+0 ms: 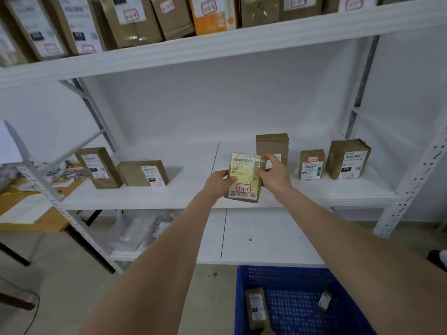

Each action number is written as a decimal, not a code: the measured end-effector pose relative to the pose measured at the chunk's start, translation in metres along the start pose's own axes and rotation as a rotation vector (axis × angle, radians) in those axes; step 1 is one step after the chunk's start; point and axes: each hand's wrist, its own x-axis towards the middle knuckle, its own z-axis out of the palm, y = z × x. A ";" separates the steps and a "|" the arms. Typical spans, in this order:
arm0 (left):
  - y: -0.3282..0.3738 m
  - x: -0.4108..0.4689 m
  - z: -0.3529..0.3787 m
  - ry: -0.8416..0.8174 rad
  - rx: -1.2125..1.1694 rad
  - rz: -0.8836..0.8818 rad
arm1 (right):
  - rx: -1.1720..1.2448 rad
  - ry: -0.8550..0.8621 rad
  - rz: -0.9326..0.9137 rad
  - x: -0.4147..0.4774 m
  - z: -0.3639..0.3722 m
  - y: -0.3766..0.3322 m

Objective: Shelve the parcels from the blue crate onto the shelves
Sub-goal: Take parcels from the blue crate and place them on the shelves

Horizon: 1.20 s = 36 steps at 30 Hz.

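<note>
Now both hands on one parcel [245, 178], left hand [219, 181] gripping its edge, right hand [272, 174] pinching its top.

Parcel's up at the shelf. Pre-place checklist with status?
1. Grip: left hand and right hand both hold the parcel: ok.
2. Label 3-3-5 faces the camera, readable: ok.
3. Landing spot: bare middle shelf to the parcel's left: ok.
4. Clearance to the tall box behind the right hand: cannot tell.
5. Parcel's base seated on the shelf: cannot tell.
6. Blue crate emptied: not ok, two parcels inside.
</note>
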 end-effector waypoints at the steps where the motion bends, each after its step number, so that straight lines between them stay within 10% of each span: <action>1: -0.003 0.005 -0.009 -0.010 0.008 0.005 | -0.016 0.013 0.003 0.001 0.007 -0.006; 36: -0.121 0.127 -0.074 -0.098 -0.020 -0.060 | -0.208 0.031 0.179 0.061 0.161 0.020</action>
